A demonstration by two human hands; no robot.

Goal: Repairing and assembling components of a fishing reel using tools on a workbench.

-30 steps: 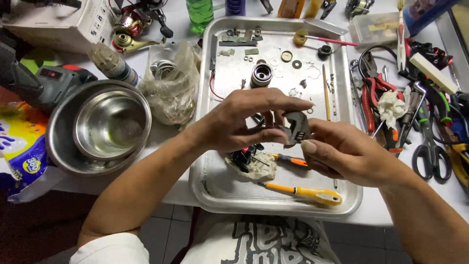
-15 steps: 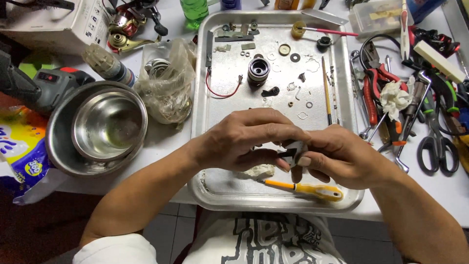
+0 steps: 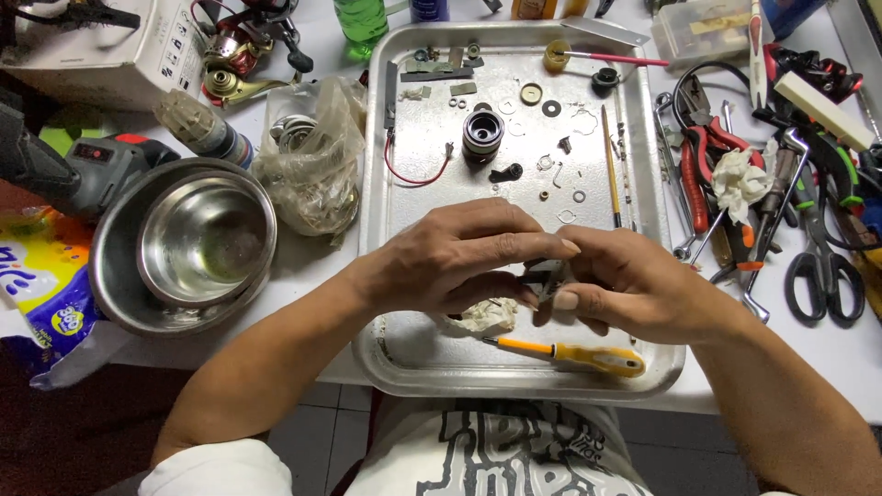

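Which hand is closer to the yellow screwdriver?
Right. The right hand sits just above the yellow screwdriver and its handle on the metal tray. The left hand is farther up and to the left, over the crumpled tissue.

One tray [image 3: 386, 184], two bowls [image 3: 197, 243], one screwdriver [image 3: 570, 352].

Both hands have closed together over the small dark metal part [image 3: 548, 273], the left hand [image 3: 455, 259] now covering more of it than before.
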